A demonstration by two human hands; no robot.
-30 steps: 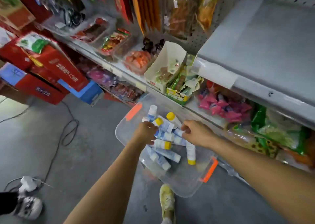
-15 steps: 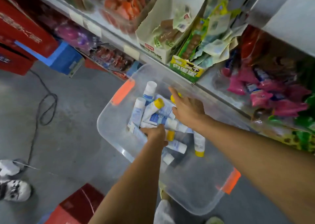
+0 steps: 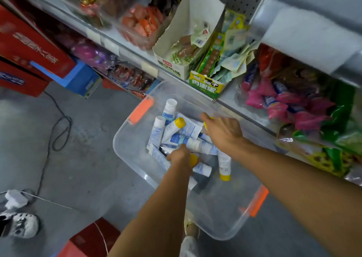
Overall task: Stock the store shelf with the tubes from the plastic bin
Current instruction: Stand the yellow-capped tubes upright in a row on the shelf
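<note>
Tubes (image 3: pixel 177 137) are heaped at the far end of the clear plastic bin (image 3: pixel 217 213), which sits on the floor against the shelving; white bodies, blue print, white or yellow caps, lying crisscross. None on the shelf yet, I'd say.

Left hand (image 3: pixel 180 157) is down in the pile, fingers curled around a yellow-capped tube (image 3: pixel 193 159), so clenched on it. Right hand (image 3: pixel 223 129) lies palm-down across the far side of the heap, fingers spread; can't tell if it has one, the underside is hidden.

Step in hand: pick-up. Take tubes lying on top, grip mid-body, lift straight up so the crossed ones don't drag along. Grab several aligned the same way to speed placing.

Target is probably the bare upper shelf (image 3: pixel 313 27) at right; the snack shelf (image 3: pixel 137 57) behind the bin is full.
</note>
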